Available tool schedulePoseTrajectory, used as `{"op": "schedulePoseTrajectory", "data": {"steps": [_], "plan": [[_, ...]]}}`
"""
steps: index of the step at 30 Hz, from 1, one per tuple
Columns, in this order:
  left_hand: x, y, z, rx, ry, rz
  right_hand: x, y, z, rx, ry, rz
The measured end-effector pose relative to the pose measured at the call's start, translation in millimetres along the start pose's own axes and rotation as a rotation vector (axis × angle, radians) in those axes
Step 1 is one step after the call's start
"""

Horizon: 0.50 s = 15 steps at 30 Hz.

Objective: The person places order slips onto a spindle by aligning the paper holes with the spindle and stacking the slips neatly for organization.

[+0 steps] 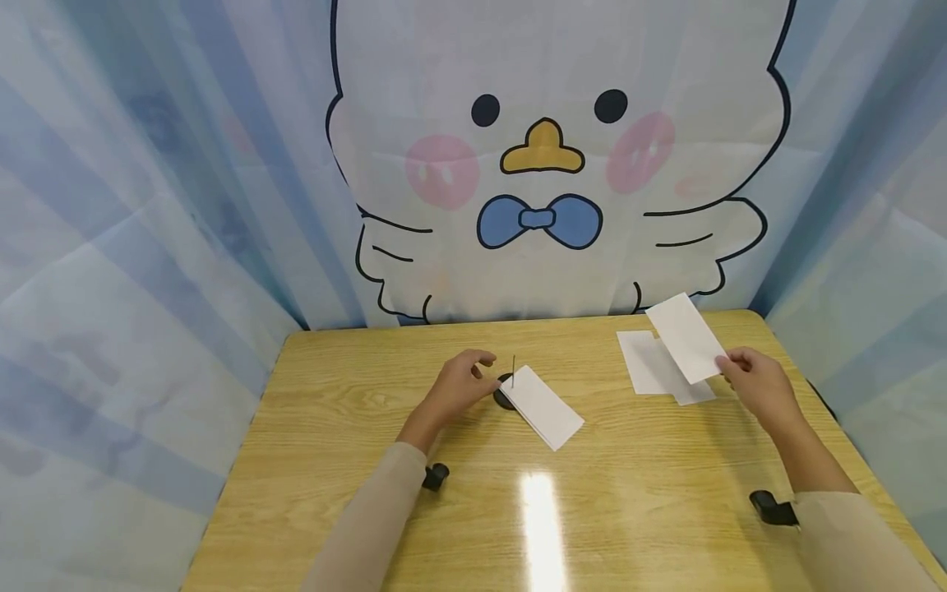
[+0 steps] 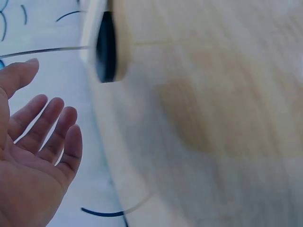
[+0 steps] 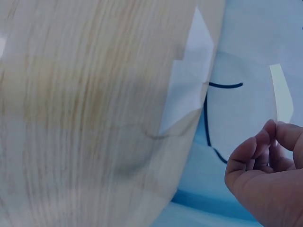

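A receipt spike with a round black base (image 1: 502,398) and a thin upright pin (image 1: 514,370) stands on the table, with a small stack of white paper slips (image 1: 546,409) threaded on it. My left hand (image 1: 460,383) is just left of the spike, its fingers relaxed and holding nothing; the left wrist view shows the thumb near the pin (image 2: 47,49). At the right, my right hand (image 1: 760,386) pinches one white paper slip (image 1: 684,335) by its edge, raised above the table. Below it lie more white slips (image 1: 644,374), partly overlapping.
The wooden table (image 1: 333,493) ends at a curtain (image 1: 547,279) printed with a cartoon bird. More curtain hangs at both sides. Black wrist mounts (image 1: 773,508) sit beside the sleeves.
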State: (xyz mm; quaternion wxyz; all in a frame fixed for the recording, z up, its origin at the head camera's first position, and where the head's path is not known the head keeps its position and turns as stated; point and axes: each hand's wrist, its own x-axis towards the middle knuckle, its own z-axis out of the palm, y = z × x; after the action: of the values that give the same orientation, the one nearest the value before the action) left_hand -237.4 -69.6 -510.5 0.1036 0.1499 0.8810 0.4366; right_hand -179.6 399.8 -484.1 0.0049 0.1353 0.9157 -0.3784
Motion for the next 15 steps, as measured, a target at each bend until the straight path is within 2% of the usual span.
{"op": "schedulePoseTrajectory", "data": {"steps": [7, 15], "plan": [[-1.7, 18.3, -16.7, 0.057, 0.066, 0.090, -7.9, -27, -1, 0.015, 0.000, -0.057], [-5.5, 44.6, -34.6, 0.035, 0.122, 0.170, -18.9, -57, 3, 0.023, -0.025, -0.123]]}}
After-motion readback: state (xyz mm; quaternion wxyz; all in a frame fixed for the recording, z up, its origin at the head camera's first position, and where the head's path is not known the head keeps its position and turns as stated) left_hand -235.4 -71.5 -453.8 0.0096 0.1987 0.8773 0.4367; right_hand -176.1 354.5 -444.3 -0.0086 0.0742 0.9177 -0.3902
